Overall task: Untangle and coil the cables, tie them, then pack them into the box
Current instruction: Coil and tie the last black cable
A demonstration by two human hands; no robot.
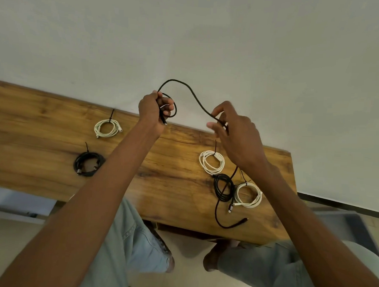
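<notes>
Thin black braided cable [193,96] arcs above wooden table [42,122]; left hand [154,110] grips small coiled loop, right hand [235,132] pinches the strand loosely, tail trailing down near right.

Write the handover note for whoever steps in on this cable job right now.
Left hand: grips a small started loop and one plug end of the black cable.
Right hand: fingers pinch the same cable further along; its tail hangs to the wooden table, free plug lying near the front edge.
Done: five coils on the table. Left: white coil, black coil. Right: white coil, black coil, white coil.
Left: finish coiling this cable, tie it, pack everything. No box is in view.
</notes>
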